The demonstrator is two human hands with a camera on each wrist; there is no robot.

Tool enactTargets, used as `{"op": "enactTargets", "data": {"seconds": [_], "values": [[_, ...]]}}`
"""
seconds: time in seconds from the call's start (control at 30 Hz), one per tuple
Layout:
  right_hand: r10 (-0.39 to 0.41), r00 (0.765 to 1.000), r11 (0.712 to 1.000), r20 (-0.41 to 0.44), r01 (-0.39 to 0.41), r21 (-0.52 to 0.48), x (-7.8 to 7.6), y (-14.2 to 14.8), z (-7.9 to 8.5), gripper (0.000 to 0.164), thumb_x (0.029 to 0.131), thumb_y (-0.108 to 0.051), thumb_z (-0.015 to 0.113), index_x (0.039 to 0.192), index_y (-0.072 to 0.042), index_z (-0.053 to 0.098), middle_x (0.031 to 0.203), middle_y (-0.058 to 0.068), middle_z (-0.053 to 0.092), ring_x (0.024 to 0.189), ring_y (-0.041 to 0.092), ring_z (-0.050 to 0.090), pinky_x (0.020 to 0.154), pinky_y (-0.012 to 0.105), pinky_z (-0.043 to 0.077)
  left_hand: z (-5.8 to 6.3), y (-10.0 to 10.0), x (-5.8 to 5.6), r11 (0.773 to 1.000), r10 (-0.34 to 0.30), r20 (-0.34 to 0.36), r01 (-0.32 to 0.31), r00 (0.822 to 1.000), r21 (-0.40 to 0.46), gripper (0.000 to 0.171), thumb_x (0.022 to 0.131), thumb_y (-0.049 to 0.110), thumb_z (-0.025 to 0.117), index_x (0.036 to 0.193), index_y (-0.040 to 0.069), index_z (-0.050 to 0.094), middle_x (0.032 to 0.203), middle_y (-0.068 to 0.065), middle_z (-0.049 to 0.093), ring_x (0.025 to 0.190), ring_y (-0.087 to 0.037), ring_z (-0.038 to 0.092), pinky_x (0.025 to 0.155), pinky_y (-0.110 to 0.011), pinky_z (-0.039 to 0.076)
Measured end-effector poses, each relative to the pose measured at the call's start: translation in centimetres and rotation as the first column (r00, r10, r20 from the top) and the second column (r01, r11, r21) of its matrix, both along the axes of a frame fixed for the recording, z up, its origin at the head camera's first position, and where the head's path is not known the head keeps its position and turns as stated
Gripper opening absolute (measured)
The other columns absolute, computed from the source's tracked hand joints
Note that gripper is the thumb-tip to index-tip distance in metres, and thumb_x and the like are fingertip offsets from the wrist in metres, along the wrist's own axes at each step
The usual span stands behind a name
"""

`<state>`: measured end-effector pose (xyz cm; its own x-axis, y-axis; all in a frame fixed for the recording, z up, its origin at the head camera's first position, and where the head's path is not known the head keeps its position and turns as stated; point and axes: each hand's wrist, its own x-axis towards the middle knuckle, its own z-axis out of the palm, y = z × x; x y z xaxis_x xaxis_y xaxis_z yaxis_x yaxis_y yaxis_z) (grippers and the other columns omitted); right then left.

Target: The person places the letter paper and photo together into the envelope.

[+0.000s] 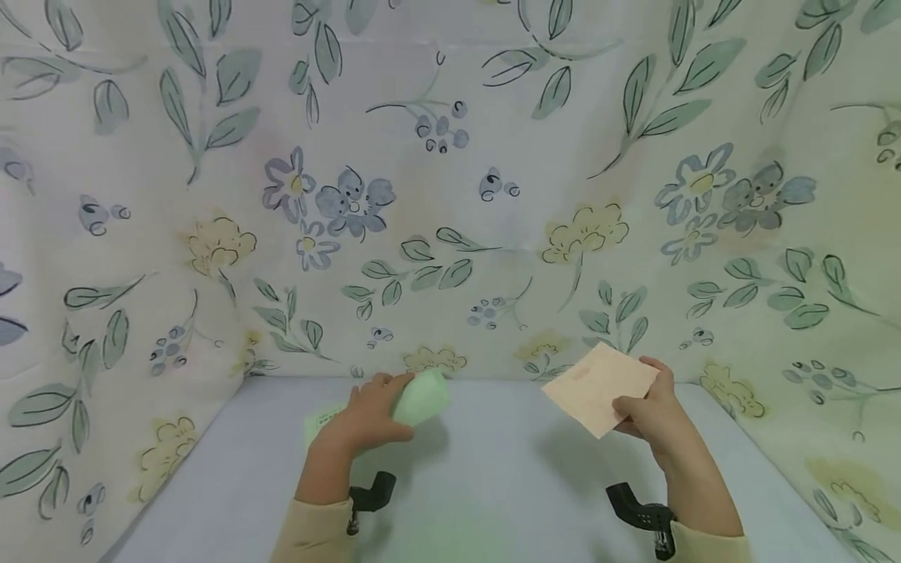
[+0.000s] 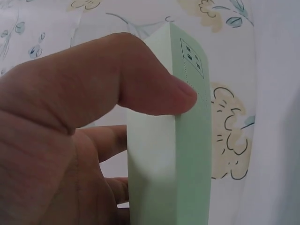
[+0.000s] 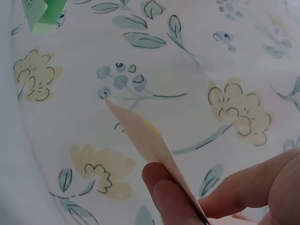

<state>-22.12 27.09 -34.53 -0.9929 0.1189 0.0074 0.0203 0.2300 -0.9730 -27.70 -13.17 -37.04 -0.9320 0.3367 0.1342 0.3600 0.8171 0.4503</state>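
Left hand [image 2: 61, 117] closest: thumb and fingers grip a green printed paper packet [image 2: 192, 140] over the white tabletop [image 1: 507, 485]. Right hand [image 1: 655, 410] pinches a peach paper square [image 1: 598, 391] by its right side, also raised. Both likely feather-light. Packet probably creases; pinch edges gently. Square should flex.

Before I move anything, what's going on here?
A person is holding one thing in each hand. The left hand grips a green box, thumb across its edge. The right hand pinches a peach card near one corner. Both are over the white table, apart from each other, in front of a floral cloth.
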Motion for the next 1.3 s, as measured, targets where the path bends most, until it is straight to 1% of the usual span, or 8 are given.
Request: {"op": "enactTargets", "data": {"seconds": [0.2,0.33,0.47,0.6,0.77,1.0,1.2,1.3], "values": [[-0.097,0.995,0.993,0.009,0.096,0.071,0.0,1.4,-0.6,0.065,0.095,-0.011,0.042,0.146,0.001,0.005,0.126,0.03,0.036,0.086,0.023,0.061,0.07,0.035,0.055,0.2,-0.5,0.0,1.0,0.025,0.011,-0.025,1.0,0.009,0.087,0.064,0.031,0.074,0.143,0.019,0.04,0.122,-0.006,0.047,0.106,-0.027,0.045,0.105,-0.064,0.016],[-0.201,0.98,0.976,0.013,0.199,0.089,0.3,2.5,-1.0,0.063,0.096,-0.02,0.047,0.143,0.007,0.014,0.122,0.029,0.043,0.08,0.017,0.063,0.069,0.032,0.055,-0.2,-0.7,0.0,0.999,0.035,0.007,-0.035,0.999,0.012,0.087,0.063,0.031,0.074,0.143,0.021,0.041,0.12,-0.004,0.047,0.104,-0.025,0.045,0.105,-0.064,0.018],[-0.262,0.965,0.963,0.014,0.261,0.064,0.7,3.9,-1.2,0.069,0.096,-0.017,0.05,0.146,0.007,0.009,0.127,0.034,0.041,0.076,0.012,0.064,0.068,0.027,0.055,-0.4,-0.6,0.0,1.0,0.009,-0.008,-0.009,1.0,0.017,0.086,0.063,0.031,0.073,0.142,0.02,0.041,0.118,-0.004,0.048,0.101,-0.024,0.046,0.104,-0.065,0.018],[-0.238,0.971,0.969,-0.003,0.238,0.06,0.6,4.3,-1.2,0.063,0.097,-0.014,0.044,0.147,0.007,0.011,0.136,0.035,0.034,0.085,0.007,0.061,0.072,0.023,0.055,-0.2,-0.6,0.1,1.0,0.012,-0.017,-0.012,1.0,0.02,0.085,0.063,0.031,0.072,0.142,0.019,0.042,0.118,-0.004,0.049,0.102,-0.023,0.046,0.105,-0.066,0.014],[-0.254,0.966,0.964,-0.035,0.256,0.077,0.1,3.3,-1.2,0.056,0.1,-0.025,0.036,0.143,0.009,0.028,0.133,0.029,0.043,0.089,0.009,0.06,0.069,0.024,0.055,-0.1,-0.3,0.1,1.0,-0.005,-0.023,0.005,1.0,0.007,0.084,0.063,0.032,0.069,0.142,0.02,0.042,0.119,-0.003,0.048,0.102,-0.021,0.045,0.106,-0.065,0.012],[-0.204,0.978,0.976,-0.037,0.206,0.07,0.7,2.7,-0.7,0.067,0.095,-0.044,0.047,0.141,0.003,0.037,0.127,0.017,0.051,0.086,0.004,0.06,0.075,0.03,0.054,-0.3,1.2,0.4,0.998,-0.059,-0.026,0.059,0.998,-0.002,0.087,0.064,0.033,0.068,0.145,0.02,0.037,0.125,-0.004,0.045,0.104,-0.022,0.044,0.108,-0.062,0.011],[-0.205,0.979,0.972,0.004,0.203,0.122,0.4,1.9,-0.5,0.056,0.093,-0.035,0.055,0.132,0.005,0.047,0.122,0.017,0.055,0.083,0.01,0.062,0.073,0.032,0.054,-0.3,2.1,0.6,0.997,-0.073,-0.034,0.072,0.997,-0.016,0.091,0.064,0.034,0.068,0.147,0.021,0.032,0.135,-0.01,0.04,0.116,-0.028,0.042,0.109,-0.061,0.009],[-0.173,0.985,0.974,0.003,0.171,0.15,0.2,1.5,-0.4,0.052,0.093,-0.03,0.057,0.129,0.006,0.05,0.115,0.018,0.059,0.082,0.015,0.063,0.072,0.032,0.054,-0.4,2.6,0.7,0.995,-0.098,-0.045,0.097,0.994,-0.023,0.092,0.065,0.034,0.068,0.148,0.021,0.031,0.135,-0.01,0.04,0.119,-0.029,0.04,0.109,-0.061,0.008]]}}
